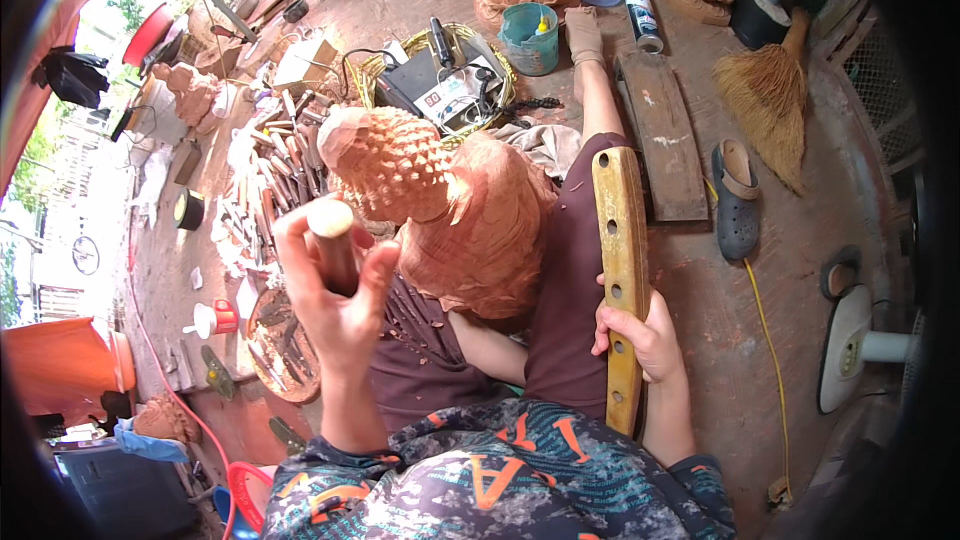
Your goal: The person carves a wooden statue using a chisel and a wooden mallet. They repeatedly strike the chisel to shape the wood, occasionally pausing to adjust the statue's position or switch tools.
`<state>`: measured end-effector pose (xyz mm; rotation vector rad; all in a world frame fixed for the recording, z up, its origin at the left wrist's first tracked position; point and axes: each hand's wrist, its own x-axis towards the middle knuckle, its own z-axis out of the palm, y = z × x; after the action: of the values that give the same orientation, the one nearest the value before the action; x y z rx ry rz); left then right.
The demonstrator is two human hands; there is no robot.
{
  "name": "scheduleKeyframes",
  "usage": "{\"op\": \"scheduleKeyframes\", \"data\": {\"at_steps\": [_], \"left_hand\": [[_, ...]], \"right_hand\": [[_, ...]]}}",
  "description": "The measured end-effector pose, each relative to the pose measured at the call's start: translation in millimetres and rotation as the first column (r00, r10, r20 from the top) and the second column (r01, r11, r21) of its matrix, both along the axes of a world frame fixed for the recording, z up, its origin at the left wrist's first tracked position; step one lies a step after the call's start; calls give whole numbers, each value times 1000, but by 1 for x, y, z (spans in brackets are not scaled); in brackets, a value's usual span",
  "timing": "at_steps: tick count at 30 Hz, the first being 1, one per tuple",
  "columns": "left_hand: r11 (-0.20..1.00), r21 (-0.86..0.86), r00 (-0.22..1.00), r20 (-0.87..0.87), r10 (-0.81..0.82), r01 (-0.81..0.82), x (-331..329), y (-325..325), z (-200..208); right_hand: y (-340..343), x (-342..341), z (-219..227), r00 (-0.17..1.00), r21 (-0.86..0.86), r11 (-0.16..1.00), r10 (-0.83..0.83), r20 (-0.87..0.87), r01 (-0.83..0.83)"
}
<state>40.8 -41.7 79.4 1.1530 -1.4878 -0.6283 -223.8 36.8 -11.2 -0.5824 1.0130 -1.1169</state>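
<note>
My left hand [352, 325] is closed around a round wooden handle [338, 250], its pale flat end facing up. The lower part of that tool is hidden by my hand. In front of me, between my legs, lies a reddish-brown carved wooden figure [480, 225]. Its head, covered in small knobs, points to the left, near my left hand. My right hand [645, 335] grips a long, slightly curved yellowish wooden bar [618, 190] with a row of dark holes. It lies lengthwise beside my right thigh, apart from the carving.
Many carving tools [285, 165] lie left of the figure, and more fill a round basket [285, 350]. Beyond it are a power unit [420, 85] in coiled yellow cable and a teal bucket [530, 40]. On the right are a plank [665, 140], a clog [737, 205] and a broom [765, 80].
</note>
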Motion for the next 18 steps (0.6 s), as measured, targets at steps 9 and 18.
{"op": "scheduleKeyframes", "data": {"at_steps": [9,18], "left_hand": [[991,128,942,337,-17,-28,10,9,-17],[818,523,969,75,235,-239,158,-78,-29]], "right_hand": [[-2,-4,-8,999,-17,1000,7,47,-6],[4,0,-8,999,-114,993,-19,-41,14]]}}
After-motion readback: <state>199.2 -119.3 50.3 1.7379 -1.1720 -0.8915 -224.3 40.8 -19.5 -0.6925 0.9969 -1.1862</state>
